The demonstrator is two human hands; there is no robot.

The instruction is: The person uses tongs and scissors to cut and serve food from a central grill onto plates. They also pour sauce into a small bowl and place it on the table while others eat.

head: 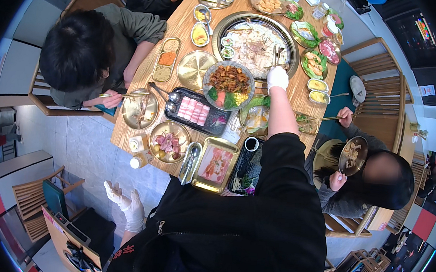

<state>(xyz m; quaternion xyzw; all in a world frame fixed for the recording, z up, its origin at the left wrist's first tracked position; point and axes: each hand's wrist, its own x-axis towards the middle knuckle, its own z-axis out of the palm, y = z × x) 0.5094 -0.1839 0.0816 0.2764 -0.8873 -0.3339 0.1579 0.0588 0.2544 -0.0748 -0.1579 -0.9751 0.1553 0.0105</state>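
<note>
My right hand (278,79), in a white glove, reaches across the table and grips a pair of metal tongs (277,55). The tongs' tips point into a round table grill (222,21) covered with pale, lightly browned food (253,42). Just left of my wrist sits a ribbed bowl (206,90) of browned meat, broccoli and corn. Under my forearm lies a plate of lettuce and seafood (256,120). My left hand (128,204), also in a white glove, hangs off the table at the lower left with its fingers apart, holding nothing.
A black tray (219,122) of rolled meat slices and a gold tray (215,165) of sliced meat stand near me. One diner with chopsticks (124,94) sits left. Another, right, holds a bowl (353,155) and chopsticks. Bottles (140,160) stand at the table's left corner.
</note>
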